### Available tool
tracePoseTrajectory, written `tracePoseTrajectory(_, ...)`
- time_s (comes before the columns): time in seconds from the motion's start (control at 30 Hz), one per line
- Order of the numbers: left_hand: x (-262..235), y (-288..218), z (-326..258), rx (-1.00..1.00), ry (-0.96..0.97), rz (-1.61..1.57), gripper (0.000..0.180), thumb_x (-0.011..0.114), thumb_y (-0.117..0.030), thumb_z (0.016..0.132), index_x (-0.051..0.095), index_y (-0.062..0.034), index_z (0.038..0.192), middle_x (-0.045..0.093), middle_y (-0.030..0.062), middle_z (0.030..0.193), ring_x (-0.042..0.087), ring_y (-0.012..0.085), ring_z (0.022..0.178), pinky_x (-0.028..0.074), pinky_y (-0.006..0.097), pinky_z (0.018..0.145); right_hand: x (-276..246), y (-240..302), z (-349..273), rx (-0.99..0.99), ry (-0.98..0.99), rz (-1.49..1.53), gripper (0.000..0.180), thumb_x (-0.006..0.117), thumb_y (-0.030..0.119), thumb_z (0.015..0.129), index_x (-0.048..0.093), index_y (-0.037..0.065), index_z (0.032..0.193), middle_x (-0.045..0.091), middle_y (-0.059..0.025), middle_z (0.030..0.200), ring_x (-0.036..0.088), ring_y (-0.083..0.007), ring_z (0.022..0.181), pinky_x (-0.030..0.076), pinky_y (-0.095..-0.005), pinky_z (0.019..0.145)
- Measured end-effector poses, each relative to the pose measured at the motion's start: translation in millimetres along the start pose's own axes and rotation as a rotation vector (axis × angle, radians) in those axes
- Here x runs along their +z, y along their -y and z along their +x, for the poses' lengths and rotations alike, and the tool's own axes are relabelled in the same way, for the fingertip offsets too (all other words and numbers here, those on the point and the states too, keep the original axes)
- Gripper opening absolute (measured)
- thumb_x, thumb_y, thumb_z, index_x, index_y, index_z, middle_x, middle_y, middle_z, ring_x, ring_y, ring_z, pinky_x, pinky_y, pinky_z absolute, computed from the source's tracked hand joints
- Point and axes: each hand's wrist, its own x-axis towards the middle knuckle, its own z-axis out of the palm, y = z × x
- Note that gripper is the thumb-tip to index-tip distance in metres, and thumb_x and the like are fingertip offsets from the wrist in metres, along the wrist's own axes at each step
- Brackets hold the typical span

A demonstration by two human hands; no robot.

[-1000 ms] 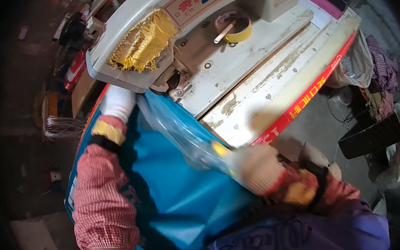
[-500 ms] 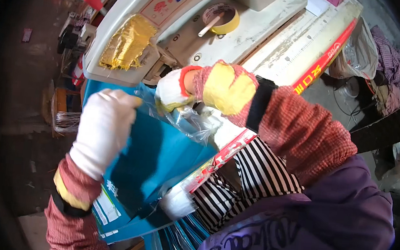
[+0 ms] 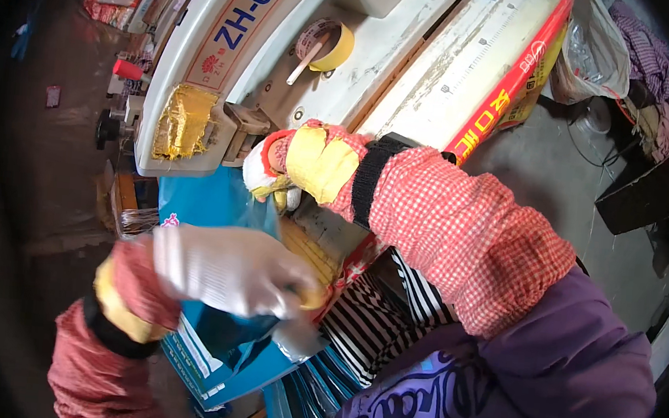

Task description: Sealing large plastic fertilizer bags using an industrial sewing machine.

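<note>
**Blue bag held at the mouth of a white sealing machine**

Nearest the camera, a purple garment [image 3: 526, 385] and a black-and-white striped cloth [image 3: 388, 325] are seen at the lower right. Just beyond them, a stack of blue bags [image 3: 294, 396] is seen below the hands, its edges fanned toward the lower edge.

The left hand [image 3: 226, 269], in a white glove blurred by motion, is laid across the lower part of a blue bag [image 3: 215, 206]. Its fingers [image 3: 288, 288] are curled closed over the bag's near edge, where a clear plastic film [image 3: 299, 337] is bunched; how firmly the film is pinched cannot be told. The bag's long axis is seen running from the lower stack up and away toward the machine, its far end pointed at the machine's head.

Farther up, the right hand [image 3: 286, 165], in a white glove with a yellow cuff and a red checked sleeve, is pressed down at the bag's far end, fingers drawn together on the material just beside the machine's jaw. Whether anything is clamped beneath them cannot be told.

Beyond the hands, the white sealing machine [image 3: 229, 48] is seen lying slantwise, a patch of yellow tape [image 3: 179, 120] worn on its near end. A roll of yellow tape [image 3: 329, 45] with a stick through it is set on its deck. A red strip [image 3: 513, 81] is seen running along the table edge, and a clear plastic sack [image 3: 595, 49] is seen farthest off.
</note>
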Motion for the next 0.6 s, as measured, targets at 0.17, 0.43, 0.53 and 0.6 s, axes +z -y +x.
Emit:
tracePoseTrajectory(0.17, 32.4, 49.5, -48.0, -0.002, -0.535, -0.272, 0.04, 0.049, -0.038, 0.089, 0.063, -0.0011, 0.097, 0.063, 0.0088, 0.07, 0.061, 0.02, 0.061, 0.049, 0.031, 0.058, 49.5, 108.1, 85.3, 0.631, 0.768, -1.029, 0.027, 0.074, 0.028, 0.066, 0.068, 0.007, 0.082, 0.067, -0.0091, 0.082, 0.064, -0.0269, 0.074, 0.05, -0.037, 0.062)
tracePoseTrajectory(0.43, 78.1, -55.7, -64.8, -0.577, 0.094, 0.595, 0.032, 0.052, -0.032, 0.079, 0.068, -0.005, 0.072, 0.062, 0.0117, 0.063, 0.063, 0.0298, 0.066, 0.049, 0.037, 0.06, 11.8, -90.2, -42.3, 0.391, -0.164, -0.241, 0.015, 0.073, 0.017, 0.063, 0.069, 0.013, 0.077, 0.065, -0.0032, 0.073, 0.063, -0.0175, 0.069, 0.051, -0.0352, 0.059)
tracePoseTrajectory(0.53, 145.5, -10.6, -53.2, -0.366, 0.04, 0.497, 0.025, 0.06, -0.03, 0.073, 0.067, -0.0083, 0.063, 0.06, 0.0102, 0.059, 0.062, 0.0282, 0.06, 0.048, 0.039, 0.054, 110.9, 57.2, 92.8, 1.177, 0.202, -1.13, 0.019, 0.068, 0.028, 0.065, 0.071, 0.018, 0.081, 0.067, -0.0012, 0.075, 0.061, -0.0181, 0.065, 0.049, -0.0362, 0.059)
tracePoseTrajectory(0.6, 152.0, -20.6, -21.2, -0.135, -0.012, 0.671, 0.012, 0.062, -0.022, 0.064, 0.066, -0.0111, 0.06, 0.06, 0.0087, 0.058, 0.062, 0.0269, 0.058, 0.047, 0.039, 0.05, 140.2, 137.8, 80.4, 0.626, 0.298, -1.889, 0.02, 0.065, 0.025, 0.069, 0.071, 0.019, 0.087, 0.067, -0.0008, 0.086, 0.062, -0.0187, 0.079, 0.049, -0.037, 0.069)
